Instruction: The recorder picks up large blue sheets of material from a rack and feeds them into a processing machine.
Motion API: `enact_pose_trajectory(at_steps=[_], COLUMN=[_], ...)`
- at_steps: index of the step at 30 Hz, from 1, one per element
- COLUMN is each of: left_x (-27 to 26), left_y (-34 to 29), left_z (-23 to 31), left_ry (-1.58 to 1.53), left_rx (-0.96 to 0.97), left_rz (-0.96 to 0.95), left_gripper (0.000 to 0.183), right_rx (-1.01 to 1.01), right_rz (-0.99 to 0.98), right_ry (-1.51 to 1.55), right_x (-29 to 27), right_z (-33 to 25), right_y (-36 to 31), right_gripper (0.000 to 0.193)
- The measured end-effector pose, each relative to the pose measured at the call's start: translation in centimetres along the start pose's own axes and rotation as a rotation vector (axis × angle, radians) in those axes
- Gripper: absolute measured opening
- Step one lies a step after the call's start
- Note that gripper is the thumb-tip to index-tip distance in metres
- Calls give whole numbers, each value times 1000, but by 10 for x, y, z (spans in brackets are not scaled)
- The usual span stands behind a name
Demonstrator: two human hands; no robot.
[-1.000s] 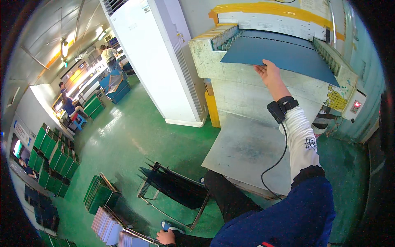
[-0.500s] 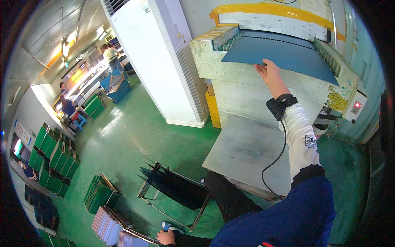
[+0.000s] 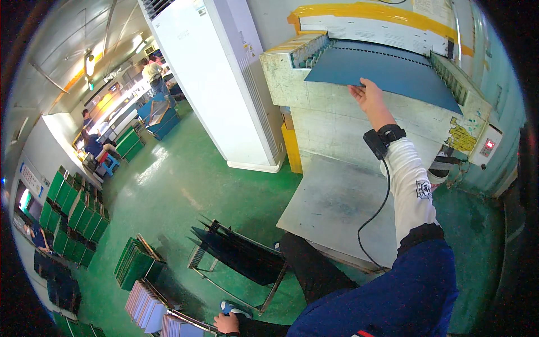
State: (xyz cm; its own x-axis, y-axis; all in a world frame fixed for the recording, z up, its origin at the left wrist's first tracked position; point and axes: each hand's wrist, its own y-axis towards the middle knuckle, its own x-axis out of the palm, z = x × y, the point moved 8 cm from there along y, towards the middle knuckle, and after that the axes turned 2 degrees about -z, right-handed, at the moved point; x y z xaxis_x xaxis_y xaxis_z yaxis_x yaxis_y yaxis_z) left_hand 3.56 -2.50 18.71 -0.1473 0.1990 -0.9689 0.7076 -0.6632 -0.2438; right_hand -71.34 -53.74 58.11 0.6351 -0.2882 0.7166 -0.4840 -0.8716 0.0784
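Where the blue sheet (image 3: pixel 382 78) juts past the front of the pale machine (image 3: pixel 359 121), rt hand (image 3: pixel 369 99) has its near edge: thumb on top, other fingers (image 3: pixel 359 96) curled below rim, gap narrow, holding sheet. Pinch force: can't tell.

Clock dirs from view ctr. Sheet btw 1 & 2, near-flat, back part in the machine, dark notched line across it; side walls at its L and rt. Rt wrist: black strapped unit (image 3: pixel 377 143), black cable (image 3: pixel 368 222) looping down twd 5. White sleeve (image 3: pixel 412 180) above navy cuff.

L hand (image 3: pixel 227 323) low, btw 6 & 7, fingers loosely bent, next to blue-wht shoe (image 3: pixel 231 308); whether holding anything, can't tell.

Farther out: grey plate (image 3: pixel 337 202) at 4, below machine. Control box (image 3: pixel 487 143) w/ red display, 3. Metal rack (image 3: pixel 273 288) w/ leaning black sheets (image 3: pixel 238 253), approx 7. Green boards (image 3: pixel 132 267) upright, 8; pale panels (image 3: pixel 145 309) btw 7 & 8. Tall wht cabinet (image 3: pixel 208 84), 11. More stacked green boards (image 3: pixel 88 216) btw 8 & 9. Seated co-worker (image 3: pixel 96 145) approx 9, by lit tabletop (image 3: pixel 120 106); standing one (image 3: pixel 152 76) approx 10.
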Motion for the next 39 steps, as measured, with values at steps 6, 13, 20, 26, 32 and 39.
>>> enact_pose_trajectory(at_steps=[6,13,20,26,32,39], left_x=[21,13,15,30,32,-6], left_y=[12,7,7,17,19,-3], left_z=[-10,2,0,-10,-10,3], left_ry=[107,109,106,129,115,50], left_rx=[91,77,91,107,101,24], left_rz=[-5,-52,-42,-17,9,-32], left_gripper=[63,63,62,58,59,62], right_rx=[29,35,45,-5,-3,-20], right_rz=[-21,-59,-26,-18,-14,24], right_ry=[-36,-96,-198,-228,-224,-252], right_x=[5,-1,-10,-19,-20,-20], right_z=[5,2,1,-2,-7,-11], right_y=[1,4,3,6,13,11], right_gripper=[24,34,44,38,32,33])
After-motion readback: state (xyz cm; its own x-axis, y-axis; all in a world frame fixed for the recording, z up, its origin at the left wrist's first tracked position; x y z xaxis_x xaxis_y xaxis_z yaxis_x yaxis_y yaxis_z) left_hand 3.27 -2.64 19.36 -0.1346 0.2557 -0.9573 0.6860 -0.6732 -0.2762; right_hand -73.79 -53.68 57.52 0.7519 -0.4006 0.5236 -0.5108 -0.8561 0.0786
